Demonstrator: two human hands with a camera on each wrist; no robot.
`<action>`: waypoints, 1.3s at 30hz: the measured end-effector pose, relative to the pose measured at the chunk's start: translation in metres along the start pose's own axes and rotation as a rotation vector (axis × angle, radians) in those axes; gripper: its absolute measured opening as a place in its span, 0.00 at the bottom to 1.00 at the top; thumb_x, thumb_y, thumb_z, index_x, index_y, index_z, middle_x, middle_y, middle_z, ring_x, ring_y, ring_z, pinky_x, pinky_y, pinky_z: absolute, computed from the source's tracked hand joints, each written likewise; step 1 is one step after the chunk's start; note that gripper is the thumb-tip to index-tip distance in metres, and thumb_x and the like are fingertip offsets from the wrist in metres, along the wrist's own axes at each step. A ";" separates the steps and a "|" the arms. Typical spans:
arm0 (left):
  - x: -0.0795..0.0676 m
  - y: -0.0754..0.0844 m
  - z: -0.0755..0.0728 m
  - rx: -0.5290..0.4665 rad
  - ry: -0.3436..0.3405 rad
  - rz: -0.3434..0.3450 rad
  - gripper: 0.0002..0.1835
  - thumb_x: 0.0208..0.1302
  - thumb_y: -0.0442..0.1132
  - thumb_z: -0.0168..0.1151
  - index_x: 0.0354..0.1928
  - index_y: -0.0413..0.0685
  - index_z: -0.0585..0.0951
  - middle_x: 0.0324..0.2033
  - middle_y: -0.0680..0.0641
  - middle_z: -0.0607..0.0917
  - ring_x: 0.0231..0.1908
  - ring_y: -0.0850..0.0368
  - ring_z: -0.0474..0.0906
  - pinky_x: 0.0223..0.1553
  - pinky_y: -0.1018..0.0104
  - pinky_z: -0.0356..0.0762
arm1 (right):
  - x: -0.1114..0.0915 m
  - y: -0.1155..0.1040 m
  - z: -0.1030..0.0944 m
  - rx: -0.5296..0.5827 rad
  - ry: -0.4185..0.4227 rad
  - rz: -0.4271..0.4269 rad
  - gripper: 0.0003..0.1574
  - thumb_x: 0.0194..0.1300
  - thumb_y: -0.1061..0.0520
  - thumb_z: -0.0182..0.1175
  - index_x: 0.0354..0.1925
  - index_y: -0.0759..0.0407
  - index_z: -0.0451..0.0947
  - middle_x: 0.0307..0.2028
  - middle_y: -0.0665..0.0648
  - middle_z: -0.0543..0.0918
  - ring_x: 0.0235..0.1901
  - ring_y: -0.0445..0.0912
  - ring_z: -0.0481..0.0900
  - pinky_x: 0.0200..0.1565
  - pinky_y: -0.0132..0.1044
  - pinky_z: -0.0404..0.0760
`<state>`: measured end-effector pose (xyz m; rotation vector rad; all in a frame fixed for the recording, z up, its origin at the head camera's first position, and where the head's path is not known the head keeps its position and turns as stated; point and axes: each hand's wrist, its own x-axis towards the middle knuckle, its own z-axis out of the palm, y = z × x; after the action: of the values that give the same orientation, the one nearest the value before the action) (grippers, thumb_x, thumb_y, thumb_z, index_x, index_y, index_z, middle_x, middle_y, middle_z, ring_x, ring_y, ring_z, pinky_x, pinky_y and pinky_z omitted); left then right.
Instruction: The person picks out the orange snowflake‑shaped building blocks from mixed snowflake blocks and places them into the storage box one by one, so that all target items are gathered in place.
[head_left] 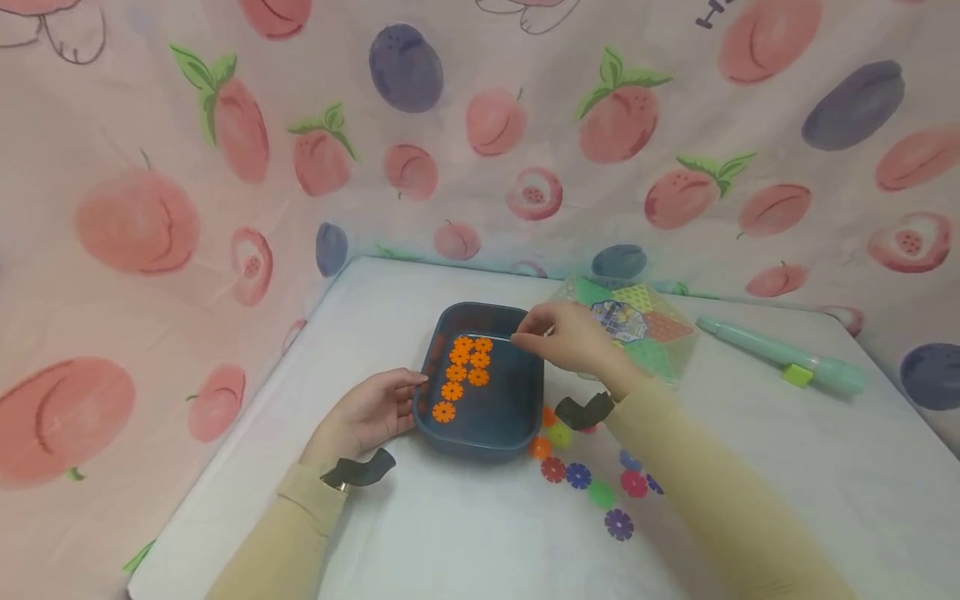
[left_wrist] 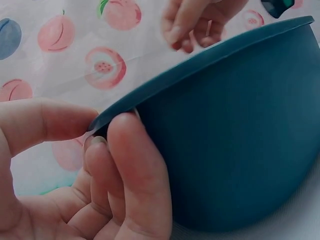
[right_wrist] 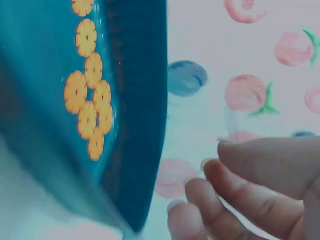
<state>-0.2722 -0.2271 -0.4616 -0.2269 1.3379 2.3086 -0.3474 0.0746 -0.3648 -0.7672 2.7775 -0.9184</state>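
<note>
A dark teal basin [head_left: 513, 408] stands on the white table, with several orange snowflake discs [head_left: 457, 373] lying flat inside in two columns. My left hand [head_left: 375, 412] pinches the basin's left rim, thumb over the edge and fingers under it, as the left wrist view shows. Over the basin's far right corner hovers my right hand [head_left: 573, 337], its fingers loosely bent. No disc shows between the right fingertips in the right wrist view, where the orange discs [right_wrist: 87, 120] appear beside the basin wall [right_wrist: 140, 100].
Loose discs in mixed colours [head_left: 577, 476] are scattered right of the basin, partly hidden by the right sleeve. Behind the right hand lies a clear compartment box [head_left: 660, 325] with coloured sections. A pale green tube [head_left: 780, 350] and a lime block [head_left: 797, 375] lie further right.
</note>
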 end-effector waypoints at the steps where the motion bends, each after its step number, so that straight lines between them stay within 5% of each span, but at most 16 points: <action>1: 0.000 0.000 0.000 0.000 0.003 0.001 0.22 0.70 0.36 0.59 0.61 0.36 0.68 0.43 0.47 0.81 0.37 0.57 0.81 0.40 0.67 0.81 | -0.004 0.005 -0.003 0.011 0.013 0.004 0.11 0.70 0.46 0.67 0.41 0.51 0.87 0.39 0.50 0.86 0.37 0.47 0.83 0.40 0.45 0.83; 8: 0.000 0.001 -0.001 0.000 -0.004 0.001 0.25 0.70 0.36 0.59 0.64 0.36 0.67 0.44 0.47 0.81 0.39 0.57 0.82 0.42 0.66 0.82 | -0.034 0.045 -0.015 0.069 0.038 0.124 0.14 0.70 0.45 0.67 0.43 0.54 0.85 0.39 0.53 0.86 0.40 0.49 0.83 0.39 0.42 0.83; 14: -0.002 0.002 -0.002 0.013 0.007 0.005 0.25 0.71 0.37 0.59 0.65 0.35 0.66 0.44 0.47 0.81 0.37 0.57 0.82 0.41 0.67 0.82 | -0.055 0.067 -0.002 0.085 -0.016 0.199 0.14 0.70 0.44 0.66 0.44 0.51 0.85 0.40 0.53 0.86 0.37 0.48 0.83 0.38 0.41 0.81; 20: -0.001 0.001 -0.002 0.007 0.008 0.011 0.23 0.71 0.37 0.59 0.63 0.35 0.68 0.42 0.47 0.82 0.38 0.58 0.82 0.41 0.67 0.81 | -0.068 0.068 0.017 0.124 -0.046 0.217 0.09 0.68 0.47 0.68 0.41 0.48 0.85 0.39 0.50 0.85 0.34 0.49 0.80 0.35 0.42 0.80; 26: 0.000 -0.001 0.000 0.012 -0.005 0.015 0.23 0.72 0.36 0.59 0.64 0.35 0.67 0.42 0.47 0.82 0.39 0.57 0.83 0.43 0.66 0.82 | -0.075 0.068 0.031 0.134 -0.065 0.110 0.04 0.66 0.53 0.71 0.39 0.48 0.86 0.36 0.47 0.85 0.32 0.47 0.80 0.36 0.42 0.81; 30: 0.000 -0.001 0.000 0.012 -0.011 0.018 0.21 0.72 0.36 0.58 0.62 0.35 0.69 0.42 0.46 0.83 0.39 0.57 0.83 0.44 0.65 0.82 | -0.075 0.065 0.039 0.134 -0.125 0.053 0.08 0.63 0.52 0.73 0.41 0.47 0.86 0.35 0.45 0.85 0.33 0.46 0.81 0.39 0.43 0.82; 39: -0.001 -0.001 0.001 -0.013 -0.015 0.017 0.09 0.74 0.35 0.57 0.51 0.39 0.75 0.42 0.45 0.83 0.40 0.55 0.83 0.44 0.63 0.82 | -0.077 0.054 0.059 0.058 -0.159 0.130 0.20 0.53 0.39 0.79 0.38 0.43 0.82 0.28 0.47 0.80 0.32 0.47 0.77 0.34 0.43 0.78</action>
<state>-0.2710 -0.2258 -0.4614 -0.2033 1.3229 2.3288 -0.2886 0.1197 -0.4477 -0.6133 2.6161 -0.8699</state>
